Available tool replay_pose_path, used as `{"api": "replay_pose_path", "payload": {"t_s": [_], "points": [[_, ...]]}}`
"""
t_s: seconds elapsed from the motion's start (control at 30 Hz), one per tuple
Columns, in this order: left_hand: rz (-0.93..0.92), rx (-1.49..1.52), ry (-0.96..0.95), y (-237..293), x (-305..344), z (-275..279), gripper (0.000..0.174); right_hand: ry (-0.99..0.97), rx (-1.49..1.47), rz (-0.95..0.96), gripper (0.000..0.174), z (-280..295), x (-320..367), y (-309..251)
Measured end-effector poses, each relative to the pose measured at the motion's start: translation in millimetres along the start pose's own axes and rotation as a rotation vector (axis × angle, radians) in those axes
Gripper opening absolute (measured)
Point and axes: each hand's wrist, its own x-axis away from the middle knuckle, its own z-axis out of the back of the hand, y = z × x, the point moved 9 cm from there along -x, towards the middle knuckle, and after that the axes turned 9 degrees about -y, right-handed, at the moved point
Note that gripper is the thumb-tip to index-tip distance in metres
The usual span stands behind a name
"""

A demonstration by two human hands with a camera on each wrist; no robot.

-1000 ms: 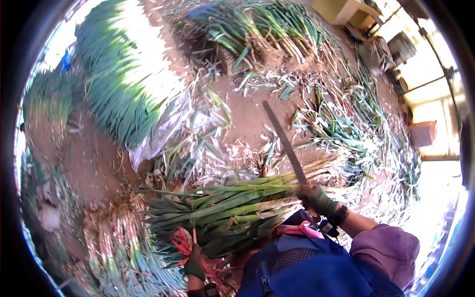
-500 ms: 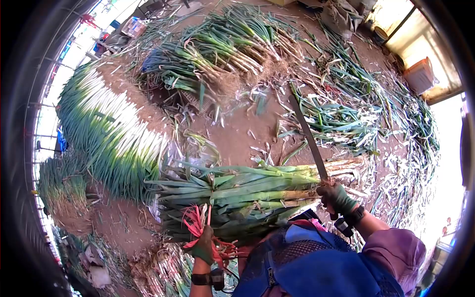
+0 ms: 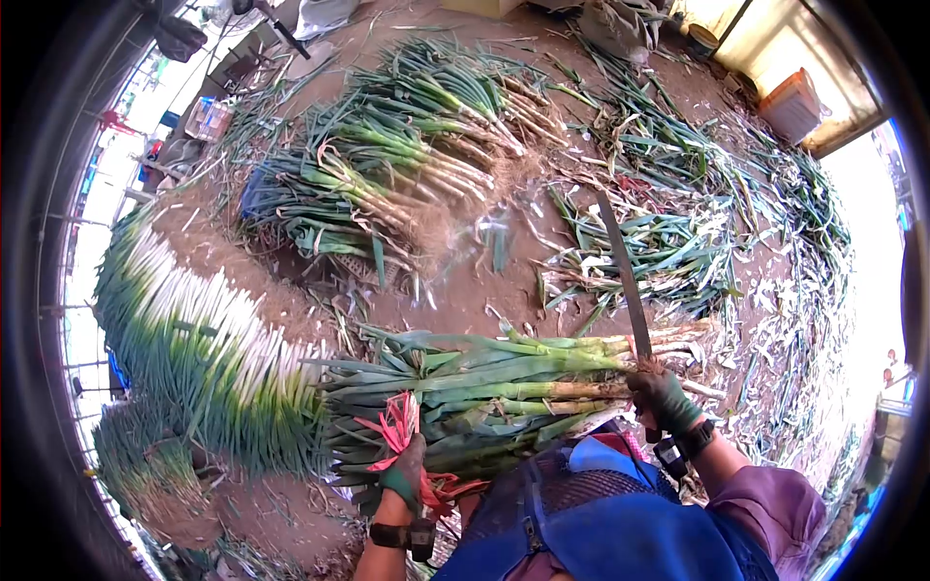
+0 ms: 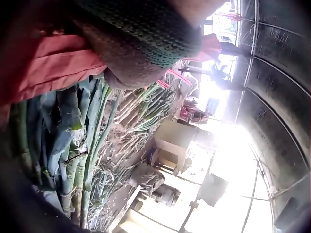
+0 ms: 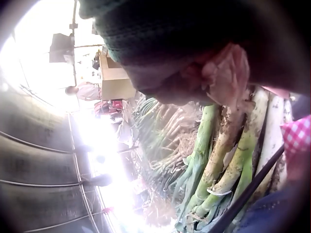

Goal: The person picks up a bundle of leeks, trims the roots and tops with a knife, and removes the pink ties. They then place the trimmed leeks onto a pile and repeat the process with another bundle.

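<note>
A bundle of long green onions (image 3: pixel 504 390) lies crosswise in front of the person, leaves to the left and pale root ends to the right. My gloved left hand (image 3: pixel 405 472) grips red plastic strips (image 3: pixel 395 426) at the near edge of the leaves; the left wrist view has the glove (image 4: pixel 141 34) above the stalks. My gloved right hand (image 3: pixel 668 399) holds a long knife (image 3: pixel 625 276) by its handle at the root end, its blade pointing up and away across the bundle. Thick stalks (image 5: pixel 233 170) pass just below that hand in the right wrist view.
Trimmed onions (image 3: pixel 208 339) with white stems fan out at the left. Untrimmed onions (image 3: pixel 426 145) with roots lie in a heap beyond the bundle. Cut leaves (image 3: pixel 668 247) litter the ground at the right, near a box (image 3: pixel 790 107) by the wall.
The head view has swung, bringing more of the left-hand pile and the far heap into sight. Both hands keep their hold; the knife blade now appears a little more upright.
</note>
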Motion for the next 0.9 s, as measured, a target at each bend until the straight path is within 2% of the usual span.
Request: {"api": "replay_pose_path", "payload": {"t_s": [0.07,0.1,0.2,0.23,0.37,0.47,0.5,0.6,0.63,0.67,0.73,0.77,0.83,0.87,0.9], "points": [[-0.062,-0.127,0.051,43,-22,4,0.042,0.025,-0.073,-0.058,0.022,4,-17,11],[-0.119,-0.233,0.098,68,-24,7,0.037,0.031,-0.125,-0.103,0.021,7,-22,17],[-0.056,-0.057,0.022,112,-54,0,0.012,0.003,-0.081,-0.142,0.019,36,-43,16],[-0.177,-0.12,0.045,150,-51,-17,0.015,0.014,-0.079,-0.165,0.018,41,-50,27],[-0.201,-0.237,-0.051,235,-82,-54,0.03,0.045,-0.121,-0.24,0.018,70,-88,63],[-0.14,-0.317,-0.065,298,-100,-94,0.033,0.127,0.037,-0.181,0.017,104,-127,93],[-0.144,-0.301,-0.088,324,-109,-112,0.034,0.231,0.092,-0.105,0.015,118,-143,102],[-0.079,-0.256,-0.13,367,-129,-146,0.041,-0.013,-0.28,-0.325,0.012,121,-177,155],[-0.07,-0.228,-0.124,380,-143,-156,0.045,0.085,-0.109,-0.205,0.012,139,-195,156],[-0.08,-0.221,-0.113,394,-154,-164,0.046,0.026,-0.115,-0.224,0.015,142,-207,169],[-0.097,-0.204,-0.078,421,-172,-178,0.047,0.098,-0.096,-0.171,0.016,169,-233,177],[-0.167,-0.225,-0.096,441,-173,-187,0.049,0.031,-0.145,-0.209,0.016,172,-245,184],[0.263,1.115,-0.152,429,-191,-199,0.049,-0.104,-0.242,-0.285,0.016,175,-266,199],[0.319,1.257,-0.185,444,-203,-205,0.048,-0.074,-0.207,-0.247,0.015,181,-278,203],[0.273,1.119,-0.217,461,-216,-205,0.048,-0.042,-0.173,-0.209,0.015,185,-290,209]]}}
